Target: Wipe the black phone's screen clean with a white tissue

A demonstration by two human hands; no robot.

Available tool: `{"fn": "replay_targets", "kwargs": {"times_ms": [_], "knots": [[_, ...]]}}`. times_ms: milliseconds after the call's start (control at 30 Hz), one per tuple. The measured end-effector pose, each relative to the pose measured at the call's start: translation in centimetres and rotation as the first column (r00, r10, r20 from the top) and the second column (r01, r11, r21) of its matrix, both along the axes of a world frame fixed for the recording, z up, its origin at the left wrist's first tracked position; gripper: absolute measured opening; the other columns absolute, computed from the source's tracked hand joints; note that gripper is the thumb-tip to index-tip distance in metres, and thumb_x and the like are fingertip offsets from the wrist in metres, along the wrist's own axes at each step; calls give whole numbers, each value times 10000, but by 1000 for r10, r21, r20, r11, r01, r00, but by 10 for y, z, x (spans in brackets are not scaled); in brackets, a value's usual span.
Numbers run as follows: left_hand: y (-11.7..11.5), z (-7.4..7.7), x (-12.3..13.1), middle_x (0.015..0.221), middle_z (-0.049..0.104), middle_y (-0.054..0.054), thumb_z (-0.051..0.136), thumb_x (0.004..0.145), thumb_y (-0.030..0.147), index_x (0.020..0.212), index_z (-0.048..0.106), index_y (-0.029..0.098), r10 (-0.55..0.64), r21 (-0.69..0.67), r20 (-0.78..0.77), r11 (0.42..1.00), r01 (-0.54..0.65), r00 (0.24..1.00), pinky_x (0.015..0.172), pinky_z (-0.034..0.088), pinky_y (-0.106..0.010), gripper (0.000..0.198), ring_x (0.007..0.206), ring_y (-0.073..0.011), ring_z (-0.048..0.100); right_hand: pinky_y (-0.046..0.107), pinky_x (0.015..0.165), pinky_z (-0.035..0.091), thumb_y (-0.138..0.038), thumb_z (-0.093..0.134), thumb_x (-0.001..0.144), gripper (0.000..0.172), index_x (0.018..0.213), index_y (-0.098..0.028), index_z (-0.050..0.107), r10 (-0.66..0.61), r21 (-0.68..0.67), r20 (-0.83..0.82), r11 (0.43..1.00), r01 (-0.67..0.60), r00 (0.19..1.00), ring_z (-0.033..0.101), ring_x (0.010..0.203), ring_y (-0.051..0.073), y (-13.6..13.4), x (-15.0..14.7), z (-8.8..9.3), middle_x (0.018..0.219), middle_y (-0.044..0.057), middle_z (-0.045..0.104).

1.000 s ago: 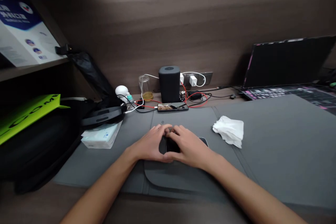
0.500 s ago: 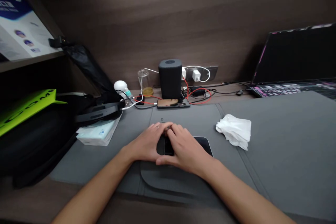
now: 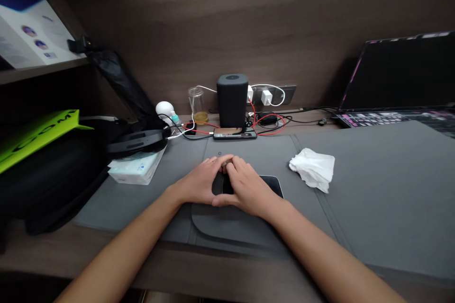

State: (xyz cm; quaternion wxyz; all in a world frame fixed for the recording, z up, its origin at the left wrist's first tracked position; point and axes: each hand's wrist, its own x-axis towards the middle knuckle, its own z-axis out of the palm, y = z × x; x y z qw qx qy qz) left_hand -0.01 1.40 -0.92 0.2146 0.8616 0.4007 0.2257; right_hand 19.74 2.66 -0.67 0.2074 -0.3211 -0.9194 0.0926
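Both my hands rest together on a dark phone (image 3: pixel 272 183) that lies flat on the grey desk mat (image 3: pixel 373 189). My left hand (image 3: pixel 201 182) cups the phone's left end, fingers curled over it. My right hand (image 3: pixel 249 188) lies over its middle, fingers bent and meeting the left fingertips. Only the phone's right corner and a dark strip between the hands show. A crumpled white tissue (image 3: pixel 313 168) lies to the right of my right hand.
A second phone (image 3: pixel 234 134) on red and white cables lies before a black speaker (image 3: pixel 232 100). A glass jar (image 3: pixel 196 110), a tissue pack (image 3: pixel 137 170), black headphones (image 3: pixel 137 141) and bags sit left. A laptop (image 3: pixel 401 90) stands at the right.
The view has shifted slightly; my hands stay clasped on the phone, with the right hand's fingers sliding a little over it.
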Motion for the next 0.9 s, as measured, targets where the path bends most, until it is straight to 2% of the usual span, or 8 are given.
{"fn": "replay_targets", "kwargs": {"times_ms": [167, 267, 367, 467, 533, 633, 800, 900], "knots": [[-2, 2, 1, 1419, 518, -139, 815, 697, 509, 1509, 254, 239, 11, 16, -9, 1000, -10, 1000, 1034, 453, -479, 1024, 1202, -329, 558, 432, 791, 502, -639, 661, 836, 547, 1079, -157, 578, 21, -22, -6, 1000, -21, 1000, 572, 945, 286, 0, -1, 1, 1106, 156, 592], [-4, 5, 1, 1373, 544, -126, 805, 709, 483, 1504, 267, 237, 16, 30, -17, 999, -16, 1000, 1019, 459, -456, 990, 1178, -310, 569, 437, 826, 498, -558, 656, 882, 441, 1082, -169, 598, 29, -33, -14, 999, -29, 999, 575, 964, 279, 2, 7, 9, 1111, 143, 603], [-4, 5, 2, 1235, 607, -100, 796, 715, 478, 1492, 299, 238, 16, 28, -35, 999, -15, 999, 986, 474, -456, 952, 1104, -291, 596, 438, 879, 487, -488, 600, 942, 328, 1085, -193, 615, 23, -61, -61, 998, -27, 998, 585, 1010, 272, 6, 35, 24, 1086, 110, 629], [-4, 5, 1, 1149, 628, -86, 781, 726, 478, 1458, 367, 238, 7, 57, -43, 998, -4, 999, 957, 486, -446, 875, 1051, -276, 611, 403, 852, 500, -460, 537, 978, 281, 1048, -202, 620, -50, -136, -126, 990, 33, 991, 619, 976, 249, 9, 78, 34, 1051, 89, 654], [-5, 7, 1, 1135, 631, -81, 769, 736, 469, 1431, 408, 237, -4, 88, -60, 996, 10, 998, 943, 493, -431, 816, 1036, -267, 612, 388, 832, 505, -464, 534, 978, 278, 1036, -207, 621, -104, -161, -152, 984, 79, 983, 634, 947, 239, 8, 105, 33, 1036, 79, 668], [-6, 10, 2, 1150, 631, -79, 755, 748, 456, 1387, 451, 232, -12, 133, -88, 991, 24, 996, 945, 493, -415, 742, 1045, -263, 603, 403, 908, 500, -493, 576, 951, 325, 1118, -216, 622, -102, -189, -164, 979, 70, 981, 631, 1039, 250, 1, 131, 24, 1127, 86, 674], [-7, 12, 2, 1164, 643, -84, 722, 772, 446, 1310, 507, 221, -7, 157, -94, 987, 22, 996, 951, 481, -411, 621, 1049, -262, 592, 454, 1029, 468, -594, 681, 844, 612, 1336, -248, 574, -38, -248, -83, 969, 16, 996, 571, 1213, 297, -9, 138, 13, 1315, 107, 614], [-5, 7, 0, 1119, 658, -81, 673, 815, 472, 1261, 549, 221, 27, 142, -77, 990, -16, 997, 937, 479, -416, 526, 1022, -262, 599, 451, 1021, 470, -540, 621, 909, 453, 1255, -249, 643, -6, -243, -112, 970, -22, 994, 591, 1180, 277, -8, 137, 12, 1280, 99, 633]]}}
